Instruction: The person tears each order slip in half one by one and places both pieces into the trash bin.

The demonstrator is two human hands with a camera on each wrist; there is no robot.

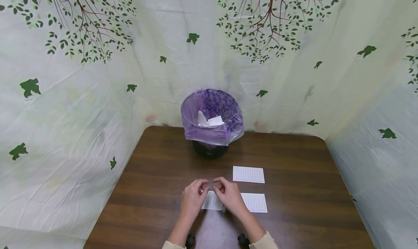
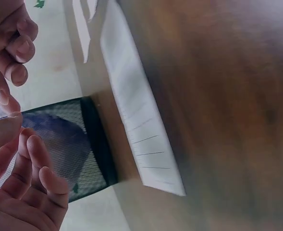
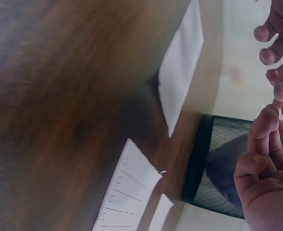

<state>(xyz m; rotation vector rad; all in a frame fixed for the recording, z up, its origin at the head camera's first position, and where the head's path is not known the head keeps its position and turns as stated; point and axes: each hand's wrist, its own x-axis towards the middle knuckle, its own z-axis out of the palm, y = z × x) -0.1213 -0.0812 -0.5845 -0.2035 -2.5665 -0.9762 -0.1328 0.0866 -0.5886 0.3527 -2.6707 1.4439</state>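
Observation:
My left hand [image 1: 193, 196] and right hand [image 1: 228, 195] meet above the middle of the table, fingertips close together. In the left wrist view the left hand [image 2: 26, 178] has thumb and index finger brought together, its other fingers loosely bent. Facing it in the right wrist view, the right hand [image 3: 271, 178] shows a similar pose. I cannot tell whether anything small is between the fingertips. Just beneath them lies a lined paper slip [image 1: 211, 202], partly covered by the hands. A second lined slip [image 1: 256, 203] lies beside the right wrist, with a rough torn edge in the right wrist view.
A third lined slip [image 1: 249, 174] lies farther back on the brown table [image 1: 294, 176]. Behind the hands stands a dark mesh bin [image 1: 210, 150] with a purple bag liner [image 1: 212, 133], white paper pieces [image 1: 213, 121] inside. A leaf-patterned cloth [image 1: 281, 96] hangs around the table.

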